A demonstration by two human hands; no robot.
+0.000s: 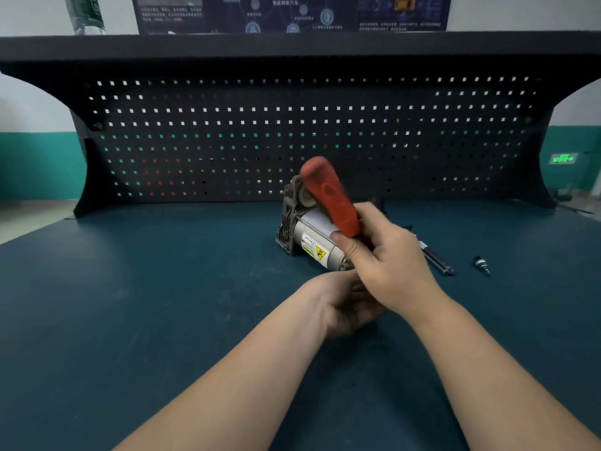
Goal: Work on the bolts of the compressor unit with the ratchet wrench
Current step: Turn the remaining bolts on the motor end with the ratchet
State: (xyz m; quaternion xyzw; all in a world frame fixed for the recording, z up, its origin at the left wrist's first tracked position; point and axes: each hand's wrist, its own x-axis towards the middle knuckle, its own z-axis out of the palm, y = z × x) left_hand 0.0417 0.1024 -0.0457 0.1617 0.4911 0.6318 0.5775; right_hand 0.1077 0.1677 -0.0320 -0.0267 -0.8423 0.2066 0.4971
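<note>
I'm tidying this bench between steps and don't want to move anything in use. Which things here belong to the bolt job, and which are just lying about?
In use:
- ratchet wrench, red handle gripped by the right hand
- compressor unit
- left hand, low beside the unit; what it holds is hidden

Lying about:
- dark metal rod on the mat
- small fitting right of it
- plastic bottle on the shelf
</note>
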